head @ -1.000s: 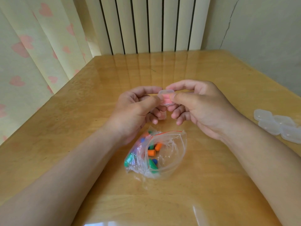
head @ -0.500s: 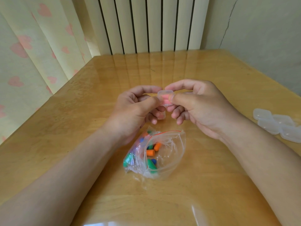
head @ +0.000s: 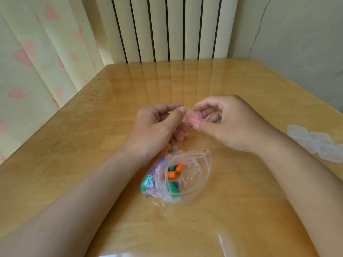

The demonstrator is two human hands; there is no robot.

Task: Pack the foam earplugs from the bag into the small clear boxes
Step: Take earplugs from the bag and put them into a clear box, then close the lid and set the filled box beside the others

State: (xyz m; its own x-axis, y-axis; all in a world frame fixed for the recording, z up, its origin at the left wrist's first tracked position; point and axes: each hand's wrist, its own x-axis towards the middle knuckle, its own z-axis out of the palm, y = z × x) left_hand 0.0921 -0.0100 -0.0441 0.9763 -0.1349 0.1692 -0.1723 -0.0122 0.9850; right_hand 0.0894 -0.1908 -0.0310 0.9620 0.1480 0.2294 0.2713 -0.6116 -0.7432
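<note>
A small clear box (head: 192,118) with pink earplugs inside is held above the table between both hands. My left hand (head: 157,127) pinches its left side with thumb and forefinger. My right hand (head: 228,123) grips its right side the same way. Whether the lid is fully down I cannot tell. Below the hands lies an open clear zip bag (head: 178,175) with orange, green and blue foam earplugs (head: 172,173) in it. Something green peeks out behind my right hand's fingers.
Several empty small clear boxes (head: 315,143) lie clustered at the table's right edge. The wooden table (head: 92,136) has a glossy top. A curtain hangs at the left, a radiator stands behind the far edge, and a wall is on the right.
Both hands have turned slightly with the box; my right thumb now sits under it and the box is tilted more toward me. The bag has not moved.
</note>
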